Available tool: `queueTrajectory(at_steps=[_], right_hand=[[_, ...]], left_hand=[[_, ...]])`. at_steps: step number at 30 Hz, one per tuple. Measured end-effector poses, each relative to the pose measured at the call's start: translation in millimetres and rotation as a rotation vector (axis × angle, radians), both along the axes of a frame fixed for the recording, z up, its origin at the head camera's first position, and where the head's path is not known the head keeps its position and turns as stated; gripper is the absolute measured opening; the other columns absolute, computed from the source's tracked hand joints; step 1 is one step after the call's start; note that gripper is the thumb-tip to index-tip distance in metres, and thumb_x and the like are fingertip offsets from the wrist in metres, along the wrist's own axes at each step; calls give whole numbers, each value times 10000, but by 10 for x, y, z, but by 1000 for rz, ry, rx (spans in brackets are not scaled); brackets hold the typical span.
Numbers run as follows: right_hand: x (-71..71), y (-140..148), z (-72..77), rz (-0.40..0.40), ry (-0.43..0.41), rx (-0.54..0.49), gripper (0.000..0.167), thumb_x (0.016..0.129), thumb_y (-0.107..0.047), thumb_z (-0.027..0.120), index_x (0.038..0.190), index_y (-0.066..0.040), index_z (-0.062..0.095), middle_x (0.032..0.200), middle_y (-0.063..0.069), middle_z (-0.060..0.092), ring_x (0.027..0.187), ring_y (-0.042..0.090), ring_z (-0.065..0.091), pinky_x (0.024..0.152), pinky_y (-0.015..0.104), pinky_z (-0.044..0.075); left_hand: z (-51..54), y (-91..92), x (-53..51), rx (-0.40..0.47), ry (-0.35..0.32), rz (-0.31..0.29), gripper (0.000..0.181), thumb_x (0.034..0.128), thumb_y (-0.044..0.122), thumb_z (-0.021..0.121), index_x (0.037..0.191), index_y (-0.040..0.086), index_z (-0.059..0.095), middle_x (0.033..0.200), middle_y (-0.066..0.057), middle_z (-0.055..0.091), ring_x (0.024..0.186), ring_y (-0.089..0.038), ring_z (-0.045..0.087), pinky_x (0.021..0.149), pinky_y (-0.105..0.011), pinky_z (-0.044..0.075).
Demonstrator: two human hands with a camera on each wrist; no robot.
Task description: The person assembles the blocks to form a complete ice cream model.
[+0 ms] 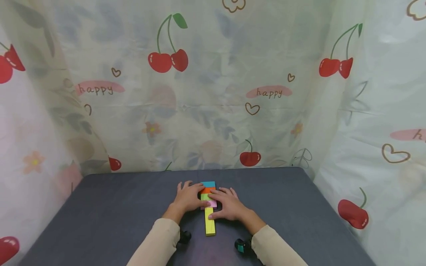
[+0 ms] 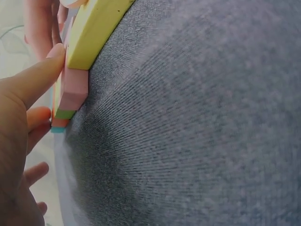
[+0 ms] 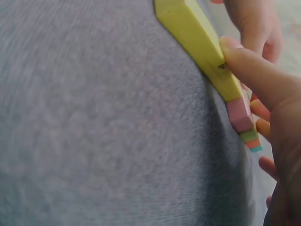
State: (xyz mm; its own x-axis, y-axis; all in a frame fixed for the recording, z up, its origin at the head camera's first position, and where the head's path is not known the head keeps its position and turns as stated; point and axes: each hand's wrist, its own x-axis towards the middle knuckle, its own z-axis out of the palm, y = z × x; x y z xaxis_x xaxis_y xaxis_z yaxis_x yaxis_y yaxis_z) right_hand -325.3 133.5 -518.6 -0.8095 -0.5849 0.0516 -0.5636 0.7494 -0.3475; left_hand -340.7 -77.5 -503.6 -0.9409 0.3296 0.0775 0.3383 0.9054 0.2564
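A row of flat wooden blocks lies on the dark table in the head view. From far to near they are a blue block (image 1: 208, 184), an orange block (image 1: 208, 190), a green block (image 1: 205, 197) and a pink block (image 1: 213, 204). A yellow block (image 1: 210, 227) runs lengthwise toward me from the pink one. My left hand (image 1: 187, 198) rests along the row's left side, its thumb on the pink block and index finger by the orange. From the right, my right hand (image 1: 230, 205) touches the yellow block with its thumb; its fingers reach the row's right side.
The dark grey cloth-covered table (image 1: 133, 207) spreads around the blocks. A printed curtain (image 1: 213, 88) with cherries hangs behind it and at both sides. Black wrist devices (image 1: 242, 245) sit below both sleeves.
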Motion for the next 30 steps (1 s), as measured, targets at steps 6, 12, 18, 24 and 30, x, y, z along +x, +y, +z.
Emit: queueTrajectory(at_steps=[6,12,18,24,30], right_hand=[[13,21,39,-18,60,-64,732,825,-632,651,1412,-208,542,1455,-6,481,1373,300,322,1094,609,140],[110,166,64,-57,107,-213,552,868,-477,701,1307,-148,635,1297,4,612,1169,222,526,981,487,417],[227,445,79,-175,132,-231,428,882,-434,702,1213,-163,696,1177,-21,664,1078,176,583,928,440,467],[278,792,61,-213,170,-280,346,898,-368,699,1159,-142,723,1116,-31,691,1034,180,620,913,466,462],[336,1120,31,-268,165,-290,297,890,-311,719,1124,-129,736,1085,-37,701,1026,194,633,914,480,459]], left_hand=[[15,-26,33,62,35,-46,740,788,617,703,1378,188,579,1387,-33,547,1331,-384,348,1064,-657,138],[-30,-105,96,153,69,-65,660,815,532,730,1366,199,588,1382,-26,548,1294,-337,403,1058,-599,216],[-78,-218,159,268,83,-54,560,844,431,742,1335,192,616,1379,-19,546,1267,-303,459,1041,-561,306],[-56,-388,264,355,78,-28,475,850,356,758,1283,191,656,1340,-10,574,1254,-285,497,1021,-537,365],[-50,-626,381,312,119,-6,443,838,343,773,1248,208,678,1313,6,591,1234,-261,520,1003,-517,392]])
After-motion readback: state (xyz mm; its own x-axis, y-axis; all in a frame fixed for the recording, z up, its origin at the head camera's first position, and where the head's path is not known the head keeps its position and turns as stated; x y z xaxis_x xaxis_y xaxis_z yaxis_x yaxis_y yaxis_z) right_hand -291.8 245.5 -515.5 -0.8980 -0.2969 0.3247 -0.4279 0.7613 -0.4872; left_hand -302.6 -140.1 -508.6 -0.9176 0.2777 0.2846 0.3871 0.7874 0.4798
